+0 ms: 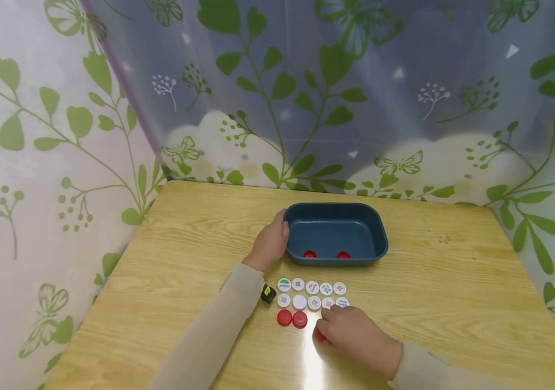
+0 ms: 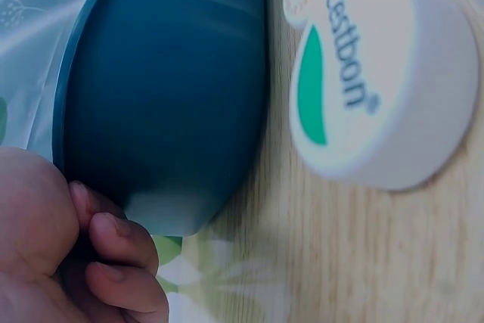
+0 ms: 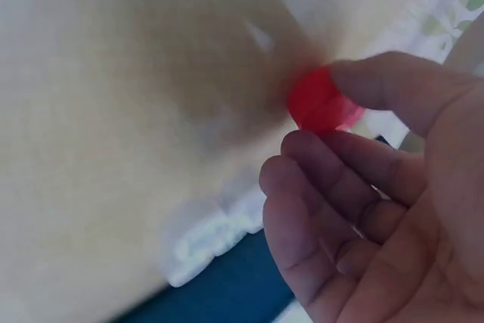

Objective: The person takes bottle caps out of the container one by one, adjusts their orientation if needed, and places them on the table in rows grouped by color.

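My left hand (image 1: 269, 245) grips the left end of a dark blue plastic container (image 1: 336, 262), fingers curled at its rim in the left wrist view. Two red bottle caps (image 1: 309, 254) lie inside near the front wall. My right hand (image 1: 355, 333) pinches another red bottle cap (image 3: 321, 104) between thumb and fingers, low over the table. To its left, two red caps (image 1: 299, 319) sit side by side. Behind them stand two rows of white bottle caps (image 1: 299, 301), partly covered at the right by the right hand. One white cap (image 2: 378, 73) reads "C'estbon" beside a green patch.
The wooden table (image 1: 199, 233) meets a leaf-patterned cloth (image 1: 282, 108) at the back and sides. A small black object (image 1: 268, 294) with a yellow-green mark is by my left wrist, left of the caps. Light glares off the tabletop in front of the caps.
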`<action>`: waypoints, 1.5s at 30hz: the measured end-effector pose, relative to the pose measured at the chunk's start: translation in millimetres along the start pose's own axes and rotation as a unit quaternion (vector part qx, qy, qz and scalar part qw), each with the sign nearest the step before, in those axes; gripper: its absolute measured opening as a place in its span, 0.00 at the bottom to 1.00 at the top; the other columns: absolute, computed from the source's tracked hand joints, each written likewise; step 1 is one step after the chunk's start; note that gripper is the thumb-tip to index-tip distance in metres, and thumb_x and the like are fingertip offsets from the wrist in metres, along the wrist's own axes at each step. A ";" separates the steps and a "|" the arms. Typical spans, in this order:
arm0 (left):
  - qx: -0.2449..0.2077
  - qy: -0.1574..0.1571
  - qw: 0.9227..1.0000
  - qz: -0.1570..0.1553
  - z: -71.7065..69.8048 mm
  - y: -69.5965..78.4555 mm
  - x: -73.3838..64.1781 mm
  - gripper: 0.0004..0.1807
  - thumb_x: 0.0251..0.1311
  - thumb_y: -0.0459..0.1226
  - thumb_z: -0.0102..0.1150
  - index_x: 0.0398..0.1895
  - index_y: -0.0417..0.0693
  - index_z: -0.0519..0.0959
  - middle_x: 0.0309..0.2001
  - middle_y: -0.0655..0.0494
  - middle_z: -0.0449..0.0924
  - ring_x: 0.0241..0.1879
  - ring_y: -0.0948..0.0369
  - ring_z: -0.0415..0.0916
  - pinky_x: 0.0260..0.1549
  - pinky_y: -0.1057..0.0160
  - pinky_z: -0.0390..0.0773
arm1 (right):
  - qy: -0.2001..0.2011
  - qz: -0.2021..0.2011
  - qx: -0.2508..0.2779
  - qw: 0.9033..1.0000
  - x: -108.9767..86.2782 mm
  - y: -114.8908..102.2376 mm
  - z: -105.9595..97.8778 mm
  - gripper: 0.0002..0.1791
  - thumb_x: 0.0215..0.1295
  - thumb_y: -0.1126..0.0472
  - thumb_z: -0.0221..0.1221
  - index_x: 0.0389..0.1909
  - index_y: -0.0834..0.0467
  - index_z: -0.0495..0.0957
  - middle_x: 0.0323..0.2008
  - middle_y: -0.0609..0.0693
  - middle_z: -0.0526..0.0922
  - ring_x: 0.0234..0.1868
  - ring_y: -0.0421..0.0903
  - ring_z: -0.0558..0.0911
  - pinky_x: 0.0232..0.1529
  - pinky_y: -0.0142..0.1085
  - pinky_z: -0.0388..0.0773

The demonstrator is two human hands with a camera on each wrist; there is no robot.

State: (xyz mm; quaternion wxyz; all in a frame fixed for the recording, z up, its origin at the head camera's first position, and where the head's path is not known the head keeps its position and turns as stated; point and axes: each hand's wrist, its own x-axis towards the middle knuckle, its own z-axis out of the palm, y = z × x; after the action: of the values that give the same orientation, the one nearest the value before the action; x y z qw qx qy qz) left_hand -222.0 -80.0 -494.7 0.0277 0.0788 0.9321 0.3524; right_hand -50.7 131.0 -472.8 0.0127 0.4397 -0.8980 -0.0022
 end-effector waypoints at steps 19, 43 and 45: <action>-0.012 -0.005 1.000 0.002 1.6 0.7 1.5 0.28 0.84 0.42 0.36 0.80 0.41 0.57 0.65 0.39 0.78 0.62 0.47 0.79 0.60 0.49 0.77 | 0.023 0.018 0.095 0.995 -19.7 -7.4 1.3 0.08 0.66 0.59 0.65 0.26 0.47 0.80 0.20 0.38 0.65 0.20 0.34 0.62 0.21 0.30 0.59; -0.018 -0.001 1.000 0.000 1.1 -2.5 1.4 0.28 0.84 0.42 0.37 0.80 0.41 0.57 0.65 0.39 0.78 0.62 0.48 0.79 0.60 0.48 0.77 | 0.101 0.061 0.082 0.990 6.2 62.0 -33.7 0.08 0.62 0.58 0.70 0.41 0.55 0.86 0.30 0.42 0.79 0.27 0.36 0.74 0.28 0.32 0.75; -0.018 -0.001 1.000 0.001 0.9 -3.5 1.3 0.28 0.84 0.42 0.36 0.80 0.41 0.57 0.64 0.39 0.78 0.61 0.48 0.79 0.60 0.49 0.77 | 0.080 0.089 0.067 0.990 16.2 86.1 -44.7 0.09 0.62 0.58 0.70 0.40 0.56 0.85 0.30 0.44 0.79 0.26 0.37 0.75 0.27 0.34 0.76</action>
State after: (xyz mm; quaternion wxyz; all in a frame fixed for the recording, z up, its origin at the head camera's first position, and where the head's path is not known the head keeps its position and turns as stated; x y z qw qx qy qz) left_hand -223.7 -81.8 -497.6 0.0301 0.0795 0.9257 0.3687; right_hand -127.5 171.3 -426.4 0.0555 0.3564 -0.9279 0.0946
